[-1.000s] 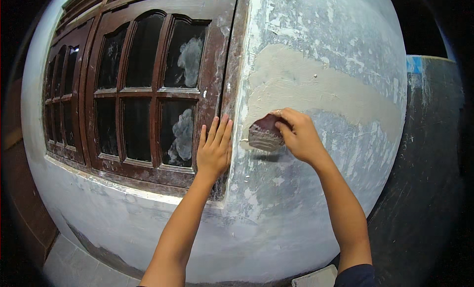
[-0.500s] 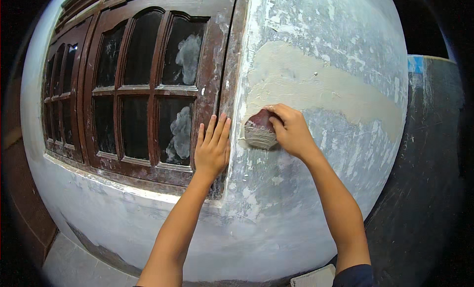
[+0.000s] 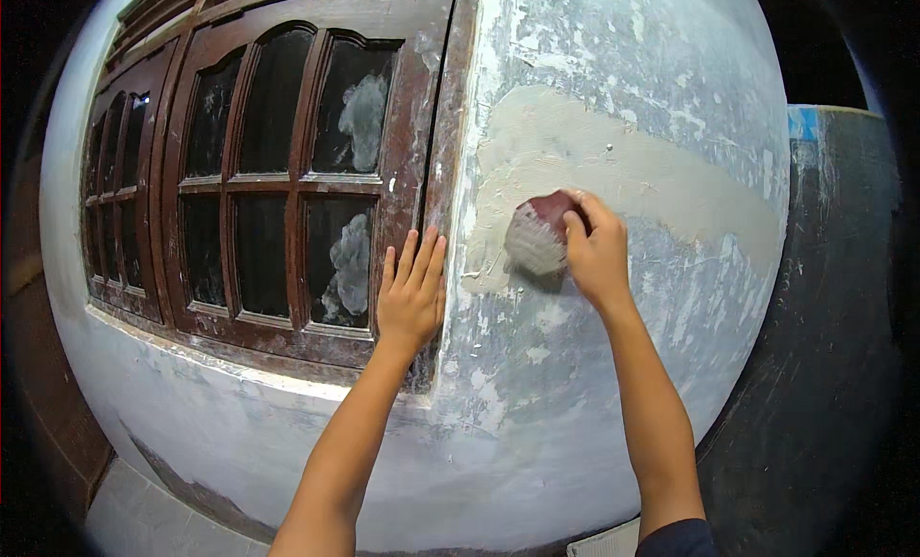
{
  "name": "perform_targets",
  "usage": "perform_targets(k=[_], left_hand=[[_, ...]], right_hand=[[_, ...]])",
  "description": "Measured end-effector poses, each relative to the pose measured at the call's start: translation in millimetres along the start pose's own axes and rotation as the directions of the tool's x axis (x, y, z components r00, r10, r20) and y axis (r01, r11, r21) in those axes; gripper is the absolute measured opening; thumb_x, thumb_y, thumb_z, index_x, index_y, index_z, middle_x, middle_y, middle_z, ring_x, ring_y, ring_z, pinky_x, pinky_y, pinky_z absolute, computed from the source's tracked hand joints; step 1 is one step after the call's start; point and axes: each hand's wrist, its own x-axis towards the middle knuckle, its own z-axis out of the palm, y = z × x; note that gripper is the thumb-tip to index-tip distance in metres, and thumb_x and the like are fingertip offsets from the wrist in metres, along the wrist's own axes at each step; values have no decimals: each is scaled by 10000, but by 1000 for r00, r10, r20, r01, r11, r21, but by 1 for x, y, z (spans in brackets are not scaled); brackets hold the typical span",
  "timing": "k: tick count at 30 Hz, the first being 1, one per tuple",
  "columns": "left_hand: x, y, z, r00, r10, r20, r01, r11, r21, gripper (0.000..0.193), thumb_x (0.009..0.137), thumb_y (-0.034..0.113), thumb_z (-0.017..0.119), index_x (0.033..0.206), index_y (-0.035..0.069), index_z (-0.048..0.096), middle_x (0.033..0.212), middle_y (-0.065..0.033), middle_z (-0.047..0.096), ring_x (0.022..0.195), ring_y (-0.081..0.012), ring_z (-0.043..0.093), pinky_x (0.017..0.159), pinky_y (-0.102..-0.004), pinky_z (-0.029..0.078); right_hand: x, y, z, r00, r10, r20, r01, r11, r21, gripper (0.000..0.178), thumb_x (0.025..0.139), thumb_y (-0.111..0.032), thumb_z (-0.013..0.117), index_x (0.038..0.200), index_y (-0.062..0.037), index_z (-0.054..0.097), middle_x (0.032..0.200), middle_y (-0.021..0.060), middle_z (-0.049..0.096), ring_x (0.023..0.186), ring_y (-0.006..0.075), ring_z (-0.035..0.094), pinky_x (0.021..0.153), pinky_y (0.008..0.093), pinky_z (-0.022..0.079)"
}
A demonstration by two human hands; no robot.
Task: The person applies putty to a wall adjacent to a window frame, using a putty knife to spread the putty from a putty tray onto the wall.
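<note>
My right hand (image 3: 600,252) pinches the upper right edge of a round, dark red scraper (image 3: 539,235), its lower part coated in grey-beige putty. The scraper is against or very close to the wall; I cannot tell which. Around and above it spreads a wide band of wet, cream-coloured putty (image 3: 613,169), running from the window frame toward the right. My left hand (image 3: 412,293) lies flat on the brown wooden window frame (image 3: 439,202), fingers stretched upward and holding nothing.
The worn, patchy blue-white wall (image 3: 575,394) curves across the view. Brown window shutters (image 3: 278,178) with dark, smudged panes fill the left side, above a pale sill (image 3: 220,363). A dark panel (image 3: 824,346) stands at the right. At the bottom lies a pale, ridged object (image 3: 602,542).
My right hand has moved the scraper to the right, away from the window frame, and turned it. Putty now shows on the wall where it was. My left hand has stayed in place.
</note>
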Motion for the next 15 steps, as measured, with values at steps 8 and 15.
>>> perform_targets(k=[8,15], left_hand=[[0,1,-3,1000,-9,12,9,1000,-15,558,891,159,494,1438,65,433,1524,-75,392,1421,-277,338,1169,-480,212],[1,-2,-5,1000,-13,21,13,1000,7,556,899,161,486,1445,73,427,1526,-78,389,1422,-277,337,1168,-487,207]], right_hand=[[-4,6,2,998,23,-62,-25,999,-24,248,820,19,538,1042,45,646,975,222,663,917,369,650,823,400,504],[-10,9,11,1000,-10,25,11,999,-52,261,813,17,536,1044,37,657,978,213,670,911,374,651,820,400,510]])
